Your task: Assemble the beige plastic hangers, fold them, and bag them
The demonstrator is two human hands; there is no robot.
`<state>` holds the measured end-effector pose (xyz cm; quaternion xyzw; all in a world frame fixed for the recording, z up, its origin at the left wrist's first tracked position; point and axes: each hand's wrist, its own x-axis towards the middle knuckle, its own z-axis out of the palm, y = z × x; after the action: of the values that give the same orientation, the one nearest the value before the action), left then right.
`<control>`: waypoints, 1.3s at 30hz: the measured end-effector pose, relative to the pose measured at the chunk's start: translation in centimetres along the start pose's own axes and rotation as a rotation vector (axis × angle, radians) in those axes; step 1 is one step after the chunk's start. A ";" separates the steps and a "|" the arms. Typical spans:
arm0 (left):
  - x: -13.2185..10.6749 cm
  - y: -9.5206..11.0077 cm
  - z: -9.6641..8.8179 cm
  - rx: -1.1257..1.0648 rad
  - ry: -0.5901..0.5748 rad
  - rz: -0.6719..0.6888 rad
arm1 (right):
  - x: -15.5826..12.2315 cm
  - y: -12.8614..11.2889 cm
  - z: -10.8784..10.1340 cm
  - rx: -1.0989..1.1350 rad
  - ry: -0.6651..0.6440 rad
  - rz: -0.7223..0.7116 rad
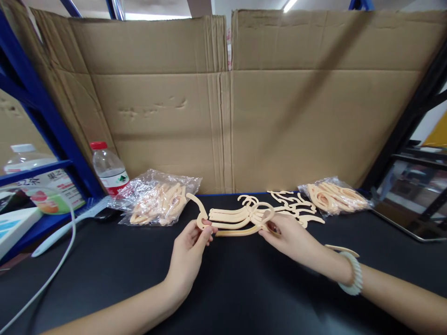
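Observation:
My left hand (188, 251) is closed, thumb and fingers pinching a flat beige curved piece (196, 202) with a slim hooked arm and a rounded end. A few centimetres to its right, my right hand (291, 237) is closed on a beige loop-shaped piece (257, 204); its fingertips partly hide the lower part. Between and behind the hands lie several long, gently curved beige strips (226, 216) in a row. Behind my right hand are small branching beige pieces (296, 204). Another thin beige strip (344, 251) lies beyond my right forearm, partly covered.
Clear plastic bags of beige pieces stand at back left (159, 202) and back right (337, 195). A red-capped bottle (109, 170), a pale blue handle (70, 225) and a white cable (59, 270) are at left. Cardboard (157, 116) walls off the black table (230, 293).

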<state>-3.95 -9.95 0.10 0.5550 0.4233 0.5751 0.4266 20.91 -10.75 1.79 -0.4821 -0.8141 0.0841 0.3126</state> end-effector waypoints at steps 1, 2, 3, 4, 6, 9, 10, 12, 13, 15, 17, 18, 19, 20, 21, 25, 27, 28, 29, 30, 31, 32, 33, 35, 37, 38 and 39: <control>0.0 0.1 0.1 -0.006 -0.002 -0.012 | -0.4 0.1 -0.2 0.034 -0.006 -0.021; 0.0 0.2 0.2 -0.016 -0.008 -0.026 | -0.9 0.2 -0.3 0.061 -0.008 -0.037; 0.0 0.2 0.2 -0.029 -0.017 -0.043 | -1.4 0.3 -0.3 0.081 -0.011 -0.042; -0.1 0.3 0.3 -0.045 -0.032 -0.062 | -1.8 0.4 -0.4 0.096 -0.012 -0.035; -0.1 0.3 0.5 -0.068 -0.059 -0.096 | -2.6 0.5 -0.4 0.126 -0.016 -0.008; 0.0 0.2 0.5 -0.099 -0.069 -0.133 | -3.2 0.4 -0.5 0.165 0.010 -0.029; 0.0 0.1 0.4 -0.110 -0.075 -0.143 | -3.2 0.4 -0.6 0.176 0.031 -0.055; 0.2 0.1 0.3 -0.128 -0.103 -0.154 | -3.2 0.3 -0.8 0.197 0.080 -0.113; 0.2 0.1 0.3 -0.130 -0.124 -0.154 | -3.2 0.2 -1.0 0.205 0.106 -0.142; 0.3 0.2 0.3 -0.136 -0.174 -0.149 | -3.2 0.2 -1.3 0.203 0.169 -0.196; 0.3 0.3 0.4 -0.176 -0.231 -0.158 | -3.2 0.1 -1.6 0.177 0.239 -0.241; 0.3 0.3 0.4 -0.209 -0.264 -0.172 | -3.3 0.1 -1.7 0.163 0.270 -0.255; 0.3 0.4 0.4 -0.251 -0.297 -0.192 | -3.3 0.0 -1.7 0.152 0.298 -0.264; 0.3 0.5 0.4 -0.297 -0.332 -0.221 | -3.4 0.0 -1.8 0.145 0.319 -0.272; 0.2 0.5 0.4 -0.343 -0.367 -0.255 | -3.4 0.0 -1.8 0.141 0.332 -0.277; 0.1 0.6 0.2 -0.477 -0.488 -0.375 | -3.5 -0.1 -1.9 0.125 0.354 -0.294; 0.2 0.6 0.1 -0.489 -0.524 -0.394 | -3.5 0.0 -2.0 0.112 0.360 -0.295; 0.2 0.6 0.1 -0.490 -0.535 -0.400 | -3.5 0.0 -2.0 0.105 0.364 -0.297; 0.2 0.6 0.1 -0.492 -0.545 -0.404 | -3.5 0.1 -2.1 0.100 0.367 -0.297; 0.2 0.5 0.1 -0.496 -0.554 -0.407 | -3.6 0.1 -2.1 0.099 0.367 -0.297; 0.2 0.5 0.1 -0.503 -0.558 -0.407 | -3.6 0.2 -2.2 0.105 0.363 -0.298; 0.3 0.4 0.1 -0.513 -0.558 -0.403 | -3.7 0.1 -2.2 0.118 0.353 -0.297; 0.3 0.3 0.2 -0.524 -0.557 -0.397 | -3.7 0.1 -2.2 0.142 0.337 -0.298; 0.4 0.2 0.2 -0.543 -0.560 -0.385 | -3.8 -0.1 -2.2 0.204 0.290 -0.304; 0.5 0.1 0.2 -0.545 -0.576 -0.389 | -3.8 -0.2 -2.2 0.248 0.258 -0.312; 0.5 0.1 0.2 -0.539 -0.583 -0.397 | -3.8 -0.3 -2.1 0.260 0.255 -0.313; 0.5 0.2 0.2 -0.531 -0.584 -0.407 | -3.9 -0.3 -2.1 0.267 0.258 -0.310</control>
<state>-3.77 -9.53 0.41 0.4707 0.2235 0.3873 0.7606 23.19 -14.50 1.92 -0.3125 -0.8133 0.0797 0.4842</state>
